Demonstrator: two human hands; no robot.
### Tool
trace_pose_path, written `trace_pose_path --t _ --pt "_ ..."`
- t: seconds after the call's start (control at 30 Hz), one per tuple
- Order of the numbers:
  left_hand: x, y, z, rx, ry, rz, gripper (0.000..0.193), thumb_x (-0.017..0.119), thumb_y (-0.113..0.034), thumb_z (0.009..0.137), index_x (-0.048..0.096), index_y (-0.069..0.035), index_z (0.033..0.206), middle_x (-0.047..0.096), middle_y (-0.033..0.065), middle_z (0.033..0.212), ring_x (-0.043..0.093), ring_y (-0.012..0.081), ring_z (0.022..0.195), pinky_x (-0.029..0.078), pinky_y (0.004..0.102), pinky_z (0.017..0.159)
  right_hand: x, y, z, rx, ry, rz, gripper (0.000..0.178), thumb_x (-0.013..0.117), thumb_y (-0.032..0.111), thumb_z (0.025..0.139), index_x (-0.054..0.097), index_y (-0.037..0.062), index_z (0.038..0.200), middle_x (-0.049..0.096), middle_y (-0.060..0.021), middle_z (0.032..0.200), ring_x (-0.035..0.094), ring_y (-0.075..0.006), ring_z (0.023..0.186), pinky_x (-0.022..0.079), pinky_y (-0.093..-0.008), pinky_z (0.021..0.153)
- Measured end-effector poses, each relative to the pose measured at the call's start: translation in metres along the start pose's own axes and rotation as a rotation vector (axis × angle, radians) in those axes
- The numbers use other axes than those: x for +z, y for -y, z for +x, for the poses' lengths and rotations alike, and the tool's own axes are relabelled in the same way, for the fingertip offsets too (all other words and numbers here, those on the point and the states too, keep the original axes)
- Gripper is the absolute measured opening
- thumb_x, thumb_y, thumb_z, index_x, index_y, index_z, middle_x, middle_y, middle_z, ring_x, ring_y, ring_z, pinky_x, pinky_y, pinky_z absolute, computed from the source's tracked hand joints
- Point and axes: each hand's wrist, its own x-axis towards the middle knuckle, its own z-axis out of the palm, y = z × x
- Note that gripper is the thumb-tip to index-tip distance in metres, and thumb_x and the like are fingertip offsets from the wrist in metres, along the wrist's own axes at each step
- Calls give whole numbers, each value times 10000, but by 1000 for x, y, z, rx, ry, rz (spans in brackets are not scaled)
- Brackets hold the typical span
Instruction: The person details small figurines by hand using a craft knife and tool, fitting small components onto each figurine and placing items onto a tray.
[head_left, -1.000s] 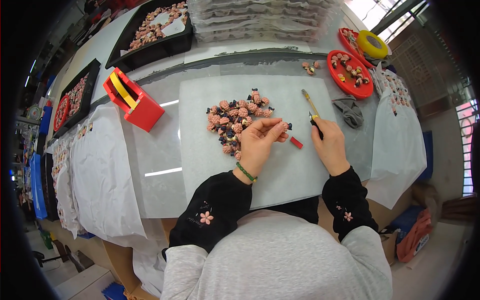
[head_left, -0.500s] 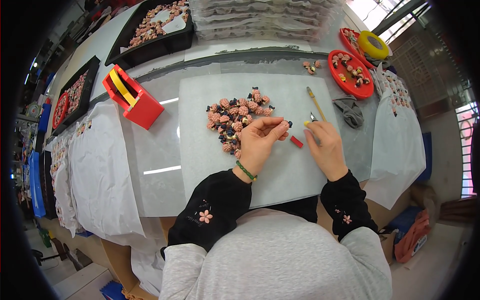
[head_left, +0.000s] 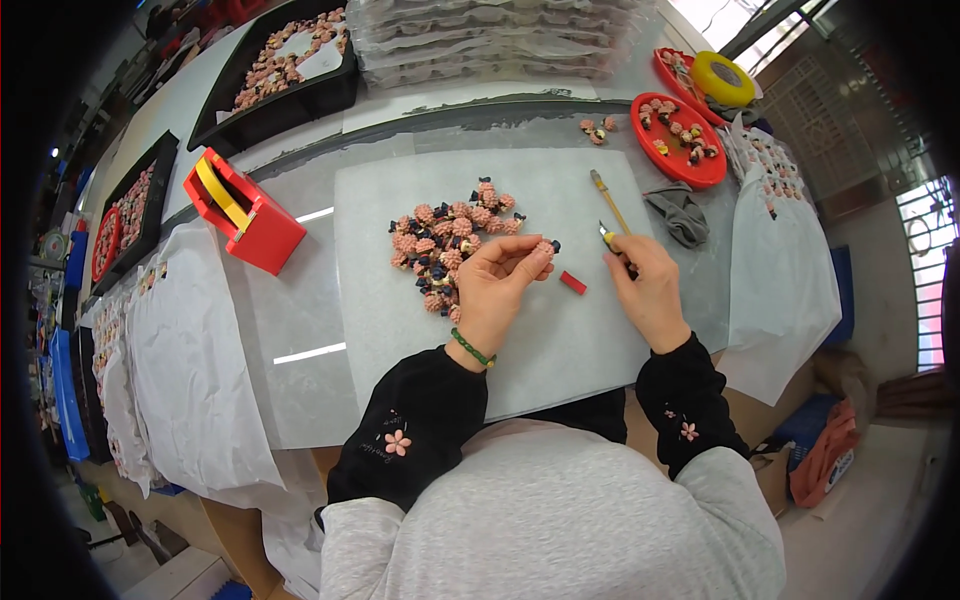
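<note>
One yellow tool (head_left: 611,205) in the right hand (head_left: 648,292) slants up-left, away.

Craft workshop: trays (head_left: 280,75) of pink pieces

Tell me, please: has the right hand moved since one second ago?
Yes. The right hand has shifted slightly left, toward the small red piece on the white mat, which stayed put.

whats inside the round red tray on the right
The round red tray holds a scatter of small pink pieces with dark bits. Much of its red floor shows bare; what lies beneath the pieces is covered.
</note>
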Motion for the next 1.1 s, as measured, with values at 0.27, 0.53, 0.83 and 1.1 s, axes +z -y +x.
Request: trace_pose_path --t 0.27,0.53,0.83,1.1 --pt "0 4 2 27 51 -52 223 602 -46 782 554 29 986 609 91 921 586 139 802 473 246 715 9 -58 33 93 52 -127 256 594 7 701 569 2 955 564 -137 801 560 -242 643 442 -296 572" --pt "-6 2 2 6 60 -64 248 581 -46 795 538 22 1029 599 88 948 575 140 826 462 252 731 -24 -31 48 29 21 -95 312 444 -23 763 514 -21 1067 589 -149 875 573 -187 739 443 -263 670" --pt "-3 5 3 53 85 -117 236 580 -30 791 540 26 1017 599 80 944 573 133 820 464 255 742 -27 25 34 -18 -1 487 177 527 79 849 514 -46 974 495 -48 829 504 -97 702 407 -198 625" --pt "-5 5 2 78 46 -104 233 594 -18 778 541 30 999 602 92 914 583 137 798 473 246 719 -4 50 23 -292 -40 314 89 536 61 830 547 -27 836 520 -86 653 476 -160 522 371 -243 477"
